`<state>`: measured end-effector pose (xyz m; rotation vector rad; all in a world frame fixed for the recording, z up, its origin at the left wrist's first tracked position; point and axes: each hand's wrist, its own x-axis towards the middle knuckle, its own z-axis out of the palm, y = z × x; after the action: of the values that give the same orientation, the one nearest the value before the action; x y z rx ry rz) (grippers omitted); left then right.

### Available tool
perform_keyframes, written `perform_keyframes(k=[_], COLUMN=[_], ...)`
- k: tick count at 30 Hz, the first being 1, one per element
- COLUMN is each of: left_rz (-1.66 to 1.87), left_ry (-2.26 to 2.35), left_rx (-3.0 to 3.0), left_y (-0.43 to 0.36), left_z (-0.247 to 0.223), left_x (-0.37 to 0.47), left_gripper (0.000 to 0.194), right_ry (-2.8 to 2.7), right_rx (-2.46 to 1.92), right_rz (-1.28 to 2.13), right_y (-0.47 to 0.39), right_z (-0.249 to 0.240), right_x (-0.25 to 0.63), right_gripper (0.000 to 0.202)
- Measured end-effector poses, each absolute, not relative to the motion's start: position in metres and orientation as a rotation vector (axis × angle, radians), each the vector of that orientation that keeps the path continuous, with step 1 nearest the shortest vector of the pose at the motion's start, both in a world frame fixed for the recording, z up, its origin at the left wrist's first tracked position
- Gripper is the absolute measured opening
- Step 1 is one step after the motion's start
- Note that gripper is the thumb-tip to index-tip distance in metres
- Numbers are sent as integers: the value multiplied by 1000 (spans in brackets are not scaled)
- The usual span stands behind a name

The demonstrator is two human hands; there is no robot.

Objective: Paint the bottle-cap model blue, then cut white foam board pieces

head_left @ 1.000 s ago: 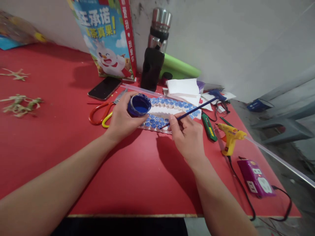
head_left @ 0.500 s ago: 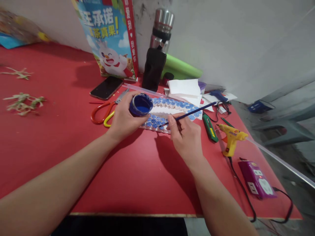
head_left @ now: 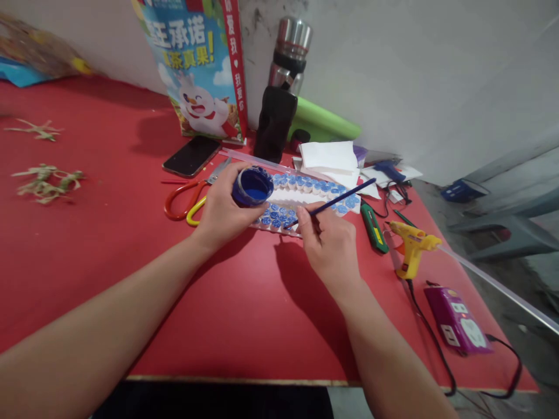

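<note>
My left hand [head_left: 226, 206] is closed round a small jar of blue paint [head_left: 253, 187], tilted so its open mouth faces me. Between the thumb and fingers of my right hand [head_left: 329, 241] is a thin blue paintbrush [head_left: 343, 198], its handle slanting up to the right. The brush tip is at the near edge of a white piece [head_left: 283, 196] covered with rows of small round blue-topped bumps. Part of that piece is hidden behind the jar and my right hand. Scissors [head_left: 186, 203] with red and yellow handles lie just left of the jar.
Behind stand a printed bag [head_left: 196, 75], a steel bottle [head_left: 292, 52] and a black object [head_left: 276, 122]. A phone [head_left: 192, 156] lies at back left. To the right are a green cutter [head_left: 374, 228], a yellow glue gun [head_left: 411, 247] and a purple power box [head_left: 458, 320] with cables.
The whole view has shifted slightly to the right. The brush handle is a little steeper, and its tip remains at the near edge of the white piece. Both hands keep their grip.
</note>
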<state>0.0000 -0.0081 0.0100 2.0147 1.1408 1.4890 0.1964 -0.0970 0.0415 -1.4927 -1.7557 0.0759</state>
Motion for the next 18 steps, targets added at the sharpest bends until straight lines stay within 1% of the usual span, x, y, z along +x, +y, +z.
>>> perform_keyframes(k=[8,14,18], left_rz=[1498,1511,1506], left_ry=[1136,1133,1121], left_rx=[2011,2021,2013], left_y=[-8,-6,-6], left_z=[10,9,9], left_x=[0,0,0], left_gripper=[57,59,57], right_ry=[-1758,-1656,-1665], right_rx=[-1508,-1523,-1518], right_rz=[74,103,96], right_y=[-97,-98,-97], right_z=[42,44,43], right_x=[197,202,203], right_gripper=[28,28,28])
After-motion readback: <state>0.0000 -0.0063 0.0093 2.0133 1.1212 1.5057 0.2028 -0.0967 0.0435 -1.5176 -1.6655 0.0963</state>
